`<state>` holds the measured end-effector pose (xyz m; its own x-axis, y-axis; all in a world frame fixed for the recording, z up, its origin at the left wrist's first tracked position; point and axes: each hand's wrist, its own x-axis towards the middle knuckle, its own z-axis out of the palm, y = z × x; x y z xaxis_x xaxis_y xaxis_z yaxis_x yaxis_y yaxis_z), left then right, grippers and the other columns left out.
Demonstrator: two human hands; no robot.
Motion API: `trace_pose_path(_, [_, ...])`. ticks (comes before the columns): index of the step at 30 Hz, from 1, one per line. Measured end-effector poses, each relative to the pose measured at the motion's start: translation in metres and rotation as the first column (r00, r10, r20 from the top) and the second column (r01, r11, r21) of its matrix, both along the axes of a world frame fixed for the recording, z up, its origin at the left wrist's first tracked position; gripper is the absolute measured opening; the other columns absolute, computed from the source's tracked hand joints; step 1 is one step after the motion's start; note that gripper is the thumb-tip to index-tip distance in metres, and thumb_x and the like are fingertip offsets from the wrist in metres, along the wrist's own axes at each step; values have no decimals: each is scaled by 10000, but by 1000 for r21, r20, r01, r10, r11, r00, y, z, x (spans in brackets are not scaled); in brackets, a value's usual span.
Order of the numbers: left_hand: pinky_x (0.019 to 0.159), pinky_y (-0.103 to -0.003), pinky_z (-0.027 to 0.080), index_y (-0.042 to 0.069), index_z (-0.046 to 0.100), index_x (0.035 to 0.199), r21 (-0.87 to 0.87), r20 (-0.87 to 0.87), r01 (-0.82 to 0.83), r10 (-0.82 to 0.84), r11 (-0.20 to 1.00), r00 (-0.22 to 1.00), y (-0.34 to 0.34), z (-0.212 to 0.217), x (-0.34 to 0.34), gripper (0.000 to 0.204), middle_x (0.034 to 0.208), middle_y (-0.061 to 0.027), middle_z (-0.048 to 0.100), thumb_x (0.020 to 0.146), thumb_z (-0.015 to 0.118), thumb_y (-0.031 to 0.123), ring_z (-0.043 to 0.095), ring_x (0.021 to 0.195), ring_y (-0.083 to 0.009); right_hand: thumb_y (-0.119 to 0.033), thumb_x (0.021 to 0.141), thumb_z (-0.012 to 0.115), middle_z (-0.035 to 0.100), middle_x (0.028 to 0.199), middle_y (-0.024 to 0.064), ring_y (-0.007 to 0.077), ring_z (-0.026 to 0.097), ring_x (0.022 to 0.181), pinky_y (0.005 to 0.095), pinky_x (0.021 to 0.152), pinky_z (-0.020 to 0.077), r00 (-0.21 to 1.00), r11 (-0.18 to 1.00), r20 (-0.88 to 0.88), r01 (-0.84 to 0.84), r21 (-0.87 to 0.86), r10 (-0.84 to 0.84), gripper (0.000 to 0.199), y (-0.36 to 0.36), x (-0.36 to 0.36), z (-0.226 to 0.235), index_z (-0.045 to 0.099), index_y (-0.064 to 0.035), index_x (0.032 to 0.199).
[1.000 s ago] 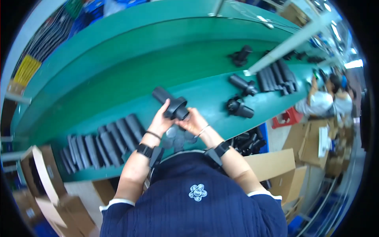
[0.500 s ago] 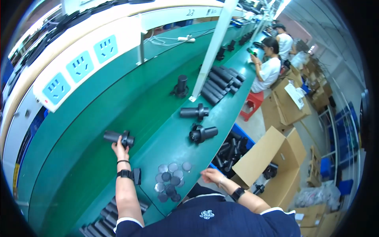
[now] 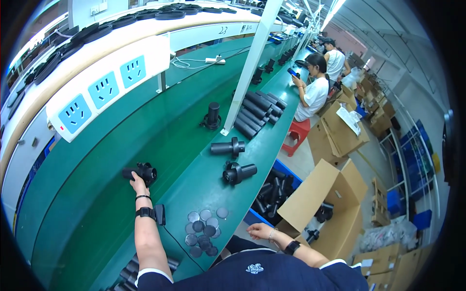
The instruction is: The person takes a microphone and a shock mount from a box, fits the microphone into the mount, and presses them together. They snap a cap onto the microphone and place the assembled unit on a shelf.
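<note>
Smooth plastic fitting (image 3: 145, 173), glossy bench (image 3: 194, 186)

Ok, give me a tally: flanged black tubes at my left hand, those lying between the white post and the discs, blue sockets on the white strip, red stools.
Flanged tube at left hand: 1
Lying flanged tubes: 2
Blue sockets: 3
Red stool: 1
Total: 7

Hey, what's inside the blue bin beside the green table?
The blue bin holds a jumble of black parts, some tube-shaped. The bottom beneath them, and whatever the green table and cardboard flap cover, can't be seen.
</note>
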<state>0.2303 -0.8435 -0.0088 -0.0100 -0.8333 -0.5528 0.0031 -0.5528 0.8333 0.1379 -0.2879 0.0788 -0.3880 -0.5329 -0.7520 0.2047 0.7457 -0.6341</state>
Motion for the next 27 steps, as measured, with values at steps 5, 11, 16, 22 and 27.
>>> trace_pose_path(5, [977, -440, 390, 46, 337, 1361, -86, 198, -20, 36, 996, 980, 60, 49, 2, 654, 1330, -234, 423, 842, 598, 349, 463, 1175, -361, -223, 917, 571, 636, 884, 26, 95, 618, 768, 234, 672, 524, 995, 995, -48, 86, 53, -84, 282, 57, -13, 25, 603, -59, 1144])
trace_pose_path(11, [625, -248, 374, 117, 535, 1040, -152, -136, 79, -100, 985, 986, 141, 91, 47, 254, 979, -33, 564, 826, 609, 232, 526, 831, -95, -194, 912, 562, 649, 942, 57, 141, 644, 811, 268, 697, 543, 1000, 967, -3, 18, 253, -17, 301, 109, -92, 91, 585, -56, 1179])
trace_pose_path(16, [636, -252, 408, 112, 590, 911, -70, -243, 396, -400, 916, 884, 192, 124, 50, 101, 804, 5, 603, 874, 567, 203, 567, 745, -94, -215, 862, 597, 640, 871, 23, 120, 634, 724, 266, 634, 537, 946, 982, -292, -93, 166, 139, 243, 54, -247, 124, 628, -89, 1067])
trace_pose_path(22, [633, -253, 421, 102, 580, 897, 0, -158, 453, -447, 892, 880, 241, 145, -17, 81, 802, -6, 605, 889, 546, 176, 569, 744, -98, -236, 779, 657, 666, 909, 167, 289, 646, 806, 370, 754, 522, 375, 965, -900, -215, 149, 222, 335, -54, -477, 85, 646, -41, 1052])
trace_pose_path(27, [644, -269, 454, 81, 583, 931, 184, -123, 502, -487, 845, 865, 264, 132, -69, 96, 841, -29, 625, 901, 535, 159, 593, 791, -123, -269, 699, 740, 420, 1320, 173, 362, 433, 1188, 446, 967, 414, 318, 974, -936, 117, 194, 148, 773, -156, -561, 83, 372, -194, 1374])
